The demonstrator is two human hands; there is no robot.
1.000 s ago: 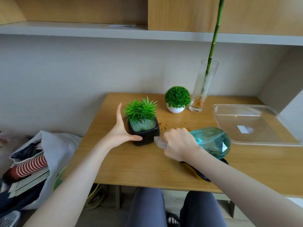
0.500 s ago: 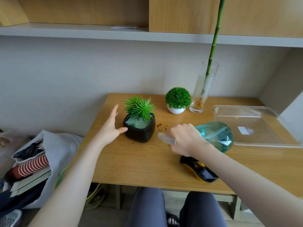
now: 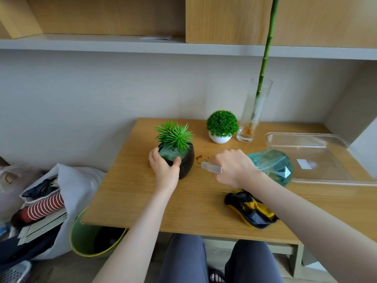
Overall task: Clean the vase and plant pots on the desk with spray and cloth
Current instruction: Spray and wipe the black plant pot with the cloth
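Observation:
A black square plant pot (image 3: 186,163) with a spiky green plant stands on the wooden desk (image 3: 132,193). My left hand (image 3: 164,169) grips its near left rim, thumb over the edge. My right hand (image 3: 232,168) holds a teal spray bottle (image 3: 271,166) tipped sideways, its clear nozzle pointing left at the pot. A black and yellow cloth (image 3: 252,213) lies on the desk under my right forearm. At the back stand a small white pot (image 3: 220,138) with a round green bush and a tall glass vase (image 3: 254,113) holding a bamboo stalk.
A clear plastic tray (image 3: 318,160) lies at the desk's right. Brown stains (image 3: 201,159) mark the wood between the pot and nozzle. Left of the desk on the floor sit a green bin (image 3: 91,240) and a bag of papers and clothes (image 3: 40,207). A shelf runs overhead.
My left hand went from open beside the black pot to gripping its rim, and the pot has shifted slightly. My right hand still aims the spray bottle at it.

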